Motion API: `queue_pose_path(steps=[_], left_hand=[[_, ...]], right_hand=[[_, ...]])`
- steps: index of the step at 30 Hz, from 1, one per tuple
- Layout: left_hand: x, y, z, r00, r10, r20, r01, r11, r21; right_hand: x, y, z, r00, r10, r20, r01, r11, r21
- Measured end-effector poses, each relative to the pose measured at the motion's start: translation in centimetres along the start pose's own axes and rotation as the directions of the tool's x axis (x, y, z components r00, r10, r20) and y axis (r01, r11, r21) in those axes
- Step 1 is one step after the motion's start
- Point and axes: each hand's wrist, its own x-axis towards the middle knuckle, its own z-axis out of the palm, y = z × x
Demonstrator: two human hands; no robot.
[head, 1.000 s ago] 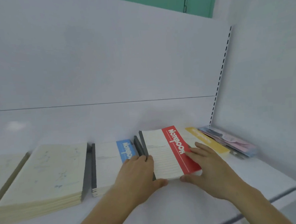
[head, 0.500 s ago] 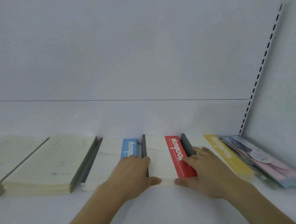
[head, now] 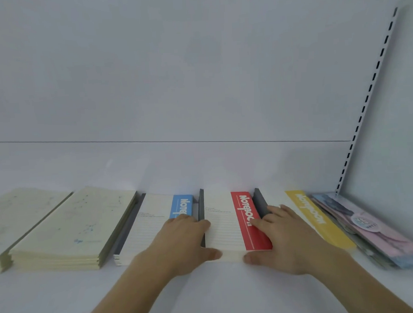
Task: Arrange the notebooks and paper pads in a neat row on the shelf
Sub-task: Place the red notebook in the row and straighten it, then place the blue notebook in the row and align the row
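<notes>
1. Head view, shelf [head: 208, 289]: white, carrying one row of stationery along its back part, flat and side by side.
2. Head view, row from left to right: two cream paper pad stacks [head: 67, 227], touching; blue notebook stack [head: 156, 222]; red notebook stack [head: 229, 222]; yellow notebook stack [head: 310, 213]; pastel packets [head: 374, 230] at the far right, blurred.
3. Head view, dark dividers [head: 200, 205]: upright between the notebook stacks, one either side of the red one.
4. Head view, left hand [head: 182, 245]: laid over the blue stack's right edge, fingers [head: 192, 223] relaxed and reaching the red stack's left edge, thumb against its front edge. Pressing, not gripping.
5. Head view, right hand [head: 285, 238]: fingers straight, resting on the red strip and right edge, thumb at the front corner. Pressing, not clenched.
6. Step in hand, judged: squaring the red stack between both hands, within its slot.
7. Progress, judged: well advanced; front edges nearly level.
8. Next move, judged: light inward and backward pressure to align the front edge with neighbouring stacks, then attention to the skewed packets on the right.
</notes>
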Motion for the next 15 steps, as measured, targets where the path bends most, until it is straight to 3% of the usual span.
queue_pose_path(steps=[6,15], left_hand=[[-1.4,0.3,0.2,0.98,-0.022,-0.198,0.005,0.996,-0.09],[-6.2,-2.2,1.4,0.863,-0.181,-0.472,0.123,0.981,-0.15]], right_hand=[[-1.2,-0.7,-0.5,0.984,0.031,-0.177,-0.023,0.999,0.047],[-0.9,-7.5,0.9,0.918,0.006,-0.396,0.06,0.987,0.153]])
